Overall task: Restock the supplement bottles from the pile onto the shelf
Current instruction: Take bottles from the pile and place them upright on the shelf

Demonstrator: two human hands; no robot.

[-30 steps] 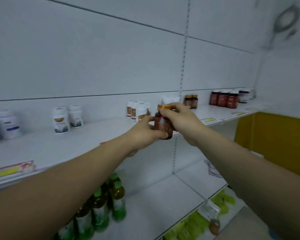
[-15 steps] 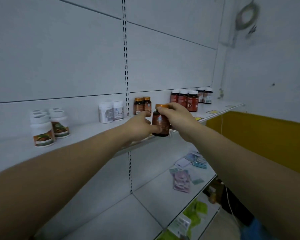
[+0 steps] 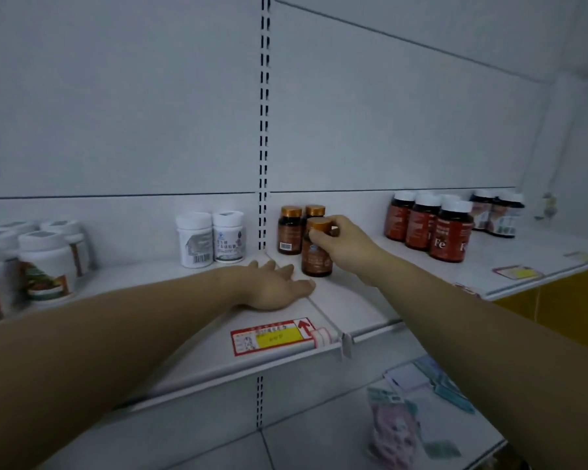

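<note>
A white back panel fills the upper frame, split by a slotted upright at centre. The shelf runs across mid-frame from left to right; a lower shelf is seen at the bottom, with flat packets lying on it at lower right.

Both forearms are extended from the lower corners. The left hand is laid flat on the shelf at centre, fingers straight and slack, nothing held, just left of the bottle. The right hand is clamped on that bottle's gold cap, fingers curled round it. The bottle is stood upright on the shelf at centre, just in front of two like amber bottles.

White jars are noted at far left, two white bottles left of the upright, red bottles right of centre, and blurred dark bottles at far right.

A red-and-yellow price tag is fixed at the shelf's front edge, below the left hand.
</note>
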